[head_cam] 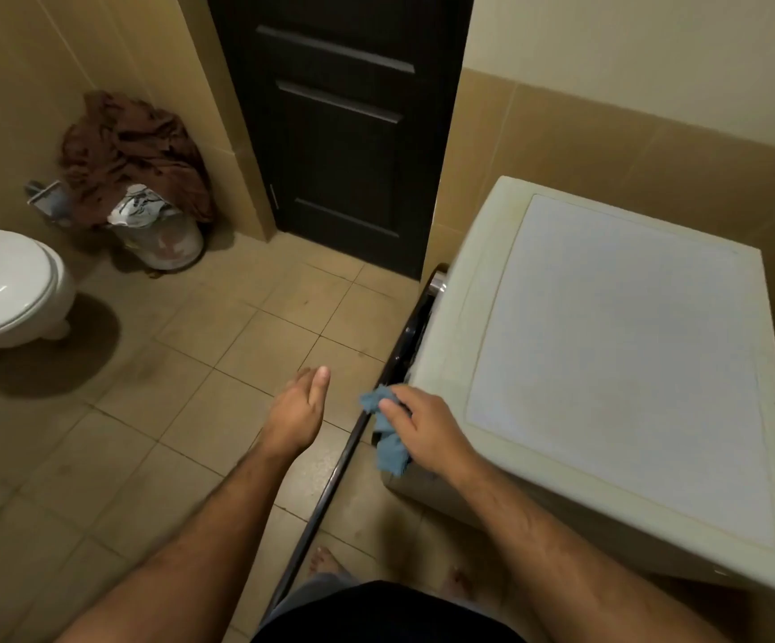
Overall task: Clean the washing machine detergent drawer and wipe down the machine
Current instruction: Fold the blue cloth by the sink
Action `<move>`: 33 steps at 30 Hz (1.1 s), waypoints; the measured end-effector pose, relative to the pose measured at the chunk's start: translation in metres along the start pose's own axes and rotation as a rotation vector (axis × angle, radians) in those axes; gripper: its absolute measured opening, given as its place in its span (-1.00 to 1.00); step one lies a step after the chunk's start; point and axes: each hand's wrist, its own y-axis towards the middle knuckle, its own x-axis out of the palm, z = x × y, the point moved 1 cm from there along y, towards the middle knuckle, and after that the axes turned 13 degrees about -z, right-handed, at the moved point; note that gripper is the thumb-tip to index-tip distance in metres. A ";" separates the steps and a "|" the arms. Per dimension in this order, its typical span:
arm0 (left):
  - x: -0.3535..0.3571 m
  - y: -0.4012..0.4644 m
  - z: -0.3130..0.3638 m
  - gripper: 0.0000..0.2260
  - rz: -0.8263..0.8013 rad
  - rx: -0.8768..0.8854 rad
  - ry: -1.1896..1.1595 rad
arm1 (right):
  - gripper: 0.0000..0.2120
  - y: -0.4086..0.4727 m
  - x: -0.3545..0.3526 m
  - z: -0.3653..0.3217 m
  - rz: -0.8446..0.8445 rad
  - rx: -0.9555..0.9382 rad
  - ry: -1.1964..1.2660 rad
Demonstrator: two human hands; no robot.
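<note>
Home bathroom: toilet (5, 285), washing machine (608, 364).

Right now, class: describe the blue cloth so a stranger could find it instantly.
Start at the white washing machine on the right. At its near front corner, the right hand grips the blue cloth, which dangles over the front edge. It is the only blue thing amid beige tiles.

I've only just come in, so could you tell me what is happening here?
A person stands in a tiled bathroom at a washing machine. The right hand grips a blue cloth at the machine's front top edge, by its open door. The left hand hangs open over the floor, holding nothing. A toilet and a bin with brown fabric on it stand to the left.
</note>
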 end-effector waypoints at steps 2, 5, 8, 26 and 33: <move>-0.013 0.001 -0.002 -0.46 -0.031 0.013 -0.041 | -0.80 0.018 -0.002 -0.011 0.086 0.052 0.008; -0.034 0.003 -0.019 -0.47 -0.100 0.002 -0.102 | -0.79 0.047 -0.004 -0.032 0.175 0.195 0.131; -0.056 0.006 -0.034 -0.52 -0.131 0.003 -0.183 | -0.81 0.077 -0.004 -0.052 0.148 0.300 0.515; -0.225 -0.023 -0.115 -0.86 0.263 -0.046 -0.907 | -0.82 0.245 0.110 -0.224 -0.402 0.055 0.505; -0.305 0.006 -0.170 -0.87 0.522 -0.114 -1.028 | -0.70 0.345 0.148 -0.282 -0.799 -0.047 0.475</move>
